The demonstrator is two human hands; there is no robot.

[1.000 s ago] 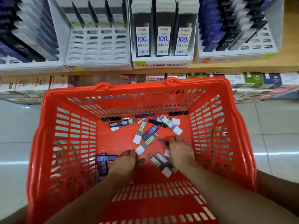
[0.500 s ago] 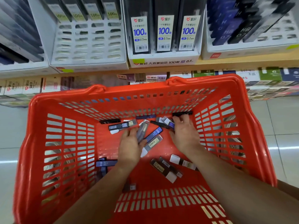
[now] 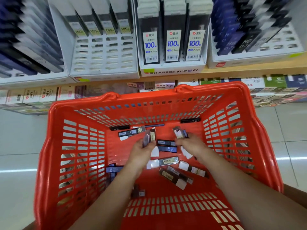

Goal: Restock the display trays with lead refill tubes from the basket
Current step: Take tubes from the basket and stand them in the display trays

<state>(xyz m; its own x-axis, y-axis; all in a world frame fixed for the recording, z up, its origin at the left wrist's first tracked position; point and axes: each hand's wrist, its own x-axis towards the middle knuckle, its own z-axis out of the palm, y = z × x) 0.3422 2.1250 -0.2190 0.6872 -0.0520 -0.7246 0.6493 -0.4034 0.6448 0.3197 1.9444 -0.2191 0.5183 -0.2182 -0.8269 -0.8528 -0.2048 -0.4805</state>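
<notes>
Your left hand [image 3: 142,149] curls its fingers round a small bunch of tubes [image 3: 150,136], held upright. Your right hand [image 3: 191,145] pinches a second bunch [image 3: 178,132]. Both are inside the red basket [image 3: 49,146], where loose tubes [image 3: 167,161] lie scattered on the floor. On the shelf [image 3: 232,70] beyond, one white tray [image 3: 172,67] stands full; the neighbouring tray [image 3: 103,63] shows open slots.

Only the two arms of the person are seen. The left forearm [image 3: 116,188] and the right forearm [image 3: 240,185] are both bare from the wrist to the lower edge, and they look thick near the camera and thinner toward the wrist. The left hand [image 3: 141,151] and the right hand [image 3: 192,145] are bare too. The fingers are blurred, so their details cannot be told.
</notes>
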